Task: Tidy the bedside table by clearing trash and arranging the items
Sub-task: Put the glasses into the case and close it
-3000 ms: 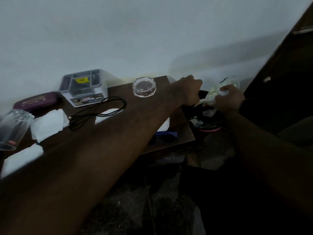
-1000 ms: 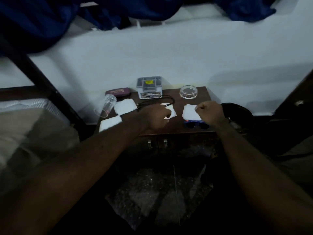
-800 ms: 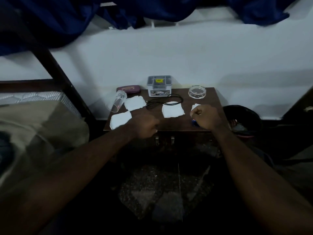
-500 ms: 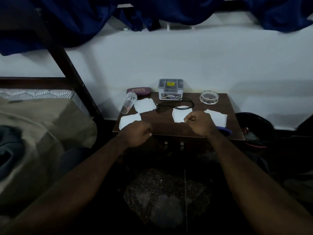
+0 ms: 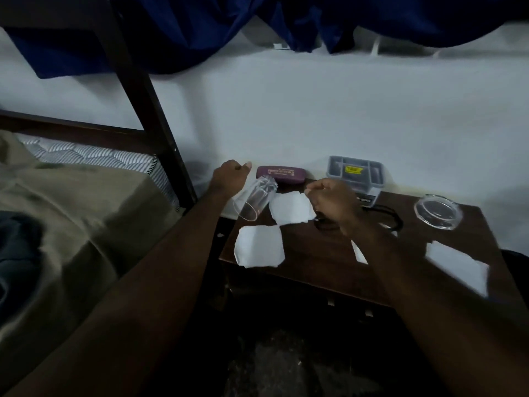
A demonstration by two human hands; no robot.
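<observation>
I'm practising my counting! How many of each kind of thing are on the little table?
White paper pieces: 4
Drinking glass: 1
Glass ashtray: 1
Purple case: 1
Grey box: 1
Black cable: 1
Total: 9

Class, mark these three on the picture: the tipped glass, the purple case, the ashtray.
glass (image 5: 256,200): head view, middle of its clear side wall.
case (image 5: 282,174): head view, centre of its purple lid.
ashtray (image 5: 438,212): head view, centre of its round hollow.
</observation>
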